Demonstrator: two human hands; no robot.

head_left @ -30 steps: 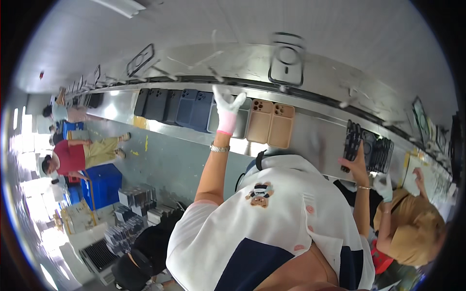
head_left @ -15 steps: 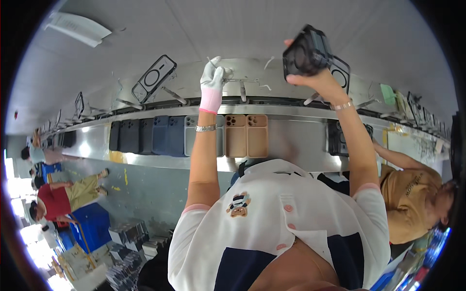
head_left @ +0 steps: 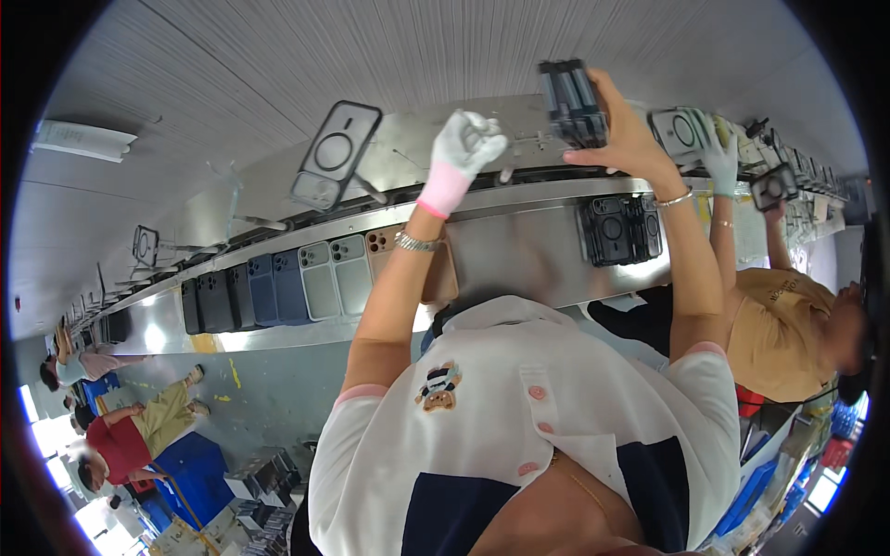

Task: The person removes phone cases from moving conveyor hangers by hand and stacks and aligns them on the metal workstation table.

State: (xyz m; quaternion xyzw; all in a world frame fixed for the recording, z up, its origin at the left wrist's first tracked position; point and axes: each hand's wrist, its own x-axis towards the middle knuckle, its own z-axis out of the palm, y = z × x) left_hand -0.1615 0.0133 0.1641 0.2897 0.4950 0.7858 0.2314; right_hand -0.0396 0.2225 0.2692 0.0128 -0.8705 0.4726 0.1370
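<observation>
My right hand (head_left: 630,134), bare, grips a stack of dark-framed phone cases (head_left: 573,107) above the rail, their edges facing me. My left hand (head_left: 468,146), in a white glove with a pink cuff, has its fingers curled over the rail; anything inside them is hidden. Just right of it a metal hook holder (head_left: 530,142) sticks out from the rail. To its left hangs a clear phone case with a black rim and ring (head_left: 336,153). Below my hands, tan phone cases (head_left: 441,269) lie on the metal ledge, partly behind my left forearm.
Grey phone cases (head_left: 334,278), blue ones (head_left: 275,287) and black ones (head_left: 213,301) continue the row leftward. Black-framed cases (head_left: 612,232) lie on the ledge at right. A co-worker in a tan shirt (head_left: 788,320) reaches a gloved hand (head_left: 720,162) toward another hanging case (head_left: 681,130).
The view has turned somewhat. My left hand has drawn nearer my right and curled. The stack in my right hand has rotated edge-on. The co-worker's raised hands have come into view.
</observation>
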